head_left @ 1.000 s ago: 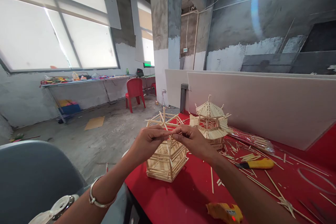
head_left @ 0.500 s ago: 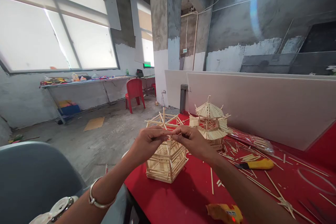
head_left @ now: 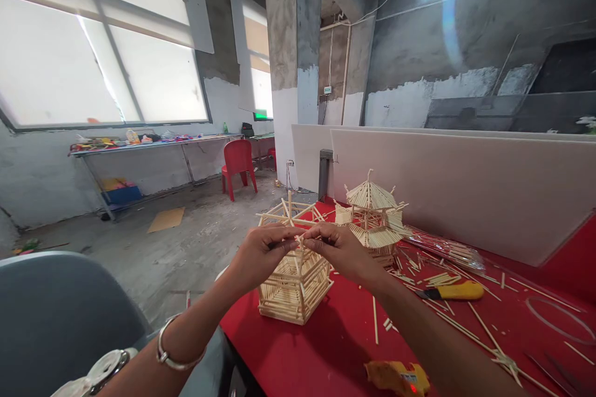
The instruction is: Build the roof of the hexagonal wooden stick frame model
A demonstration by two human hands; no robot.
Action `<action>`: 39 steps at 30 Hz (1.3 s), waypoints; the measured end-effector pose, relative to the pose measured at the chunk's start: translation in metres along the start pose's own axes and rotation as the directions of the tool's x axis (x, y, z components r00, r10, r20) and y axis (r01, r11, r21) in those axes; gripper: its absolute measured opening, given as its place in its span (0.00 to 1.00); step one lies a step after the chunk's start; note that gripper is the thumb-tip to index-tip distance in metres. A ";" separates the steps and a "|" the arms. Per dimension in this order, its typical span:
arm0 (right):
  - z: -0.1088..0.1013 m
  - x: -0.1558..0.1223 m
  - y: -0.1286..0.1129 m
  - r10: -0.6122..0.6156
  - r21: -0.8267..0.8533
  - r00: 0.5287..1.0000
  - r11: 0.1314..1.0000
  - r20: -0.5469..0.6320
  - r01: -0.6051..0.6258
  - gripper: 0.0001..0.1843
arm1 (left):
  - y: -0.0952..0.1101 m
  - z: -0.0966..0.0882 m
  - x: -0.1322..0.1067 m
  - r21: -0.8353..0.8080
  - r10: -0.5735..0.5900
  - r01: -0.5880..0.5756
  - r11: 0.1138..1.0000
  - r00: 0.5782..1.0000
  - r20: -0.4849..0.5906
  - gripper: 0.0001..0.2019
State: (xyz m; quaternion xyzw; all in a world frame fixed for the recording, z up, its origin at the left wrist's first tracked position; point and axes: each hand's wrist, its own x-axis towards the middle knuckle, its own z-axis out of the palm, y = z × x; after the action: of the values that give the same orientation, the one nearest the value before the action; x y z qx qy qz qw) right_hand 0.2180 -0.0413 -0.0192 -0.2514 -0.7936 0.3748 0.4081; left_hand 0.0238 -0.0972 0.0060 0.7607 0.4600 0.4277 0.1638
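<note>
Stick frame [head_left: 295,279] on red table [head_left: 326,347]: its near top corner is pinched by the left hand [head_left: 258,251] and right hand [head_left: 338,251], fingertips nearly closed. Light, stiff, fragile handling is to be expected; hold is best taken at corner posts [head_left: 302,301].

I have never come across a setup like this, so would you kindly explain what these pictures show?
There is no machine here, only a person's bare left hand and right hand. Every picture comes from one camera worn on the head, looking forward and down. On the red table stands a frame built of thin sticks; behind it, to the right, is a pagoda made the same way. Loose sticks and a yellow knife lie farther right. Both hands pinch the frame's near upper rim; whether they also hold a small loose piece is hidden by the fingers.
</note>
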 end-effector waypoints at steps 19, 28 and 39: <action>-0.006 -0.009 0.002 0.043 0.051 0.996 0.998 -0.078 -0.039 0.11 | 0.011 0.002 -0.016 -0.011 -0.058 0.057 0.998 0.953 -0.298 0.07; -0.050 -0.044 0.046 0.228 -0.432 0.889 0.808 -0.396 -0.400 0.14 | 0.015 0.058 -0.078 -0.054 -0.037 0.045 0.998 0.990 0.133 0.11; -0.101 -0.006 0.118 0.280 -0.643 0.770 0.428 -0.573 -0.635 0.19 | 0.013 0.186 -0.030 -0.344 -0.442 0.502 0.794 0.864 0.240 0.12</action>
State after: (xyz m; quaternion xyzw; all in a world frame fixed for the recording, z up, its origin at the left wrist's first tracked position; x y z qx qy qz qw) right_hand 0.3171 0.0639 -0.0775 -0.6868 -0.6746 0.0104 0.2704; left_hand 0.1737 -0.1029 -0.1086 0.6017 0.5262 0.3995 0.4488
